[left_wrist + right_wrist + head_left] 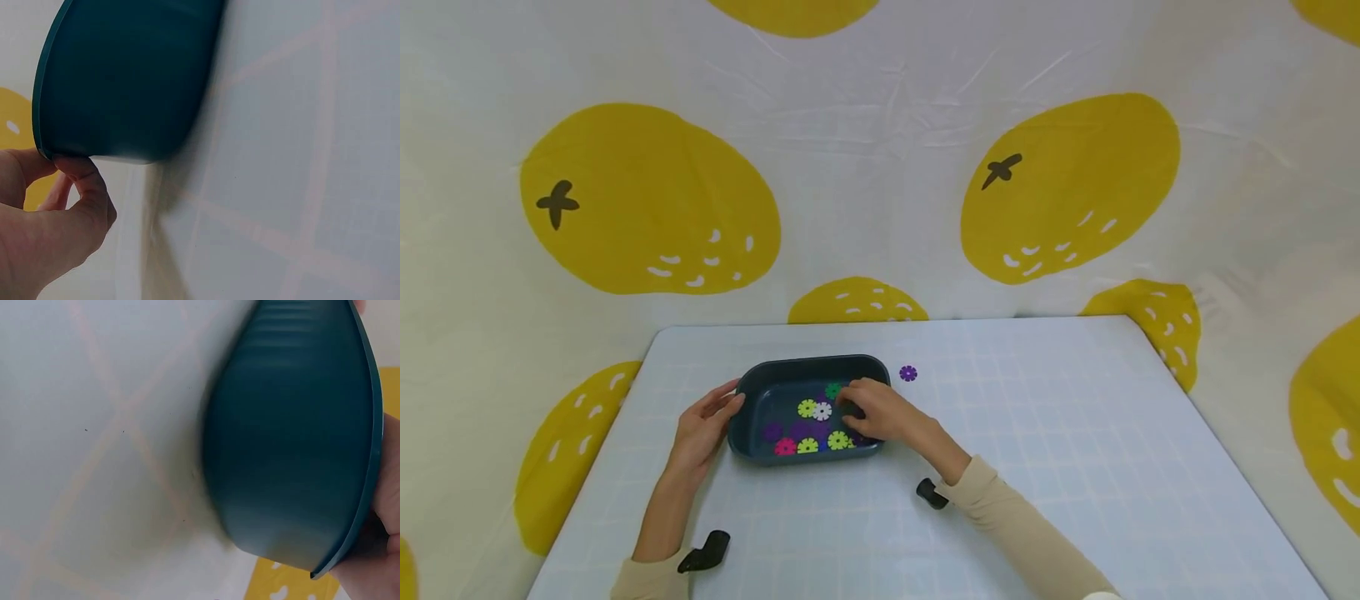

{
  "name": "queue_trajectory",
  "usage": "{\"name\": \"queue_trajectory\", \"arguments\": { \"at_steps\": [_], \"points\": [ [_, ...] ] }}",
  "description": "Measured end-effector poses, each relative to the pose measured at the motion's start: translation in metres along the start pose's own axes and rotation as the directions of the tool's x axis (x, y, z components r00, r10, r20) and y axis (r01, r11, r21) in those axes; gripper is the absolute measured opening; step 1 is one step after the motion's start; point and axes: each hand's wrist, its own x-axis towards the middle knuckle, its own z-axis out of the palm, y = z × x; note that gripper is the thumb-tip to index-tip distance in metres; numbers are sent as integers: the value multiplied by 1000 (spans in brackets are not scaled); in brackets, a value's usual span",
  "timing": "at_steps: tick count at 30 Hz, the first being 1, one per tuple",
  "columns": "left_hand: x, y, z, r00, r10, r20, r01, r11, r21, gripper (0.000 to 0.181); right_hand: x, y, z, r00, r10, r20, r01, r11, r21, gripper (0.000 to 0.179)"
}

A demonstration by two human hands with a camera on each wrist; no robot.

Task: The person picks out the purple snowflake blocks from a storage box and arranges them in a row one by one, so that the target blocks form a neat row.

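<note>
A dark teal plastic basin (767,404) sits on the table, with flower-shaped plastic discs inside in yellow-green, white, pink, purple and green. At the basin's left end my left hand (700,429) pinches the rim; the left wrist view shows thumb and fingers at its edge. My right hand (880,410) reaches over the right end into the basin, fingers bent, thumb and forefinger apart above the discs. In the right wrist view the basin wall (287,437) hides most of that hand. Near the right fingers lie a green disc (832,390) and a white disc (822,412).
One purple disc (908,373) lies on the table just outside the basin's far right corner. The table (1075,450) has a pale checked cover. Behind it hangs a white cloth (872,183) printed with big yellow fruit. Black camera mounts (706,552) stick out from both wrists.
</note>
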Motion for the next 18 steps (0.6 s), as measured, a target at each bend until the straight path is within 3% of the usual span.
{"name": "queue_trajectory", "arguments": {
  "at_steps": [5, 10, 18],
  "points": [
    [0, 0, 0, 1000, 1, 2, -1, 1000, -3, 62, 0, -2, 5, 1000, 11, -3, -12, 992, -123, 27],
    [0, 0, 0, 1000, 8, 7, -8, 1000, -4, 62, 0, -6, 10, 1000, 17, -22, -23, 963, -268, 28],
    [-1, -1, 0, 1000, 18, 11, -18, 1000, -7, 61, 0, -8, 13, 999, 35, -18, -39, 940, -340, 30]
  ]
}}
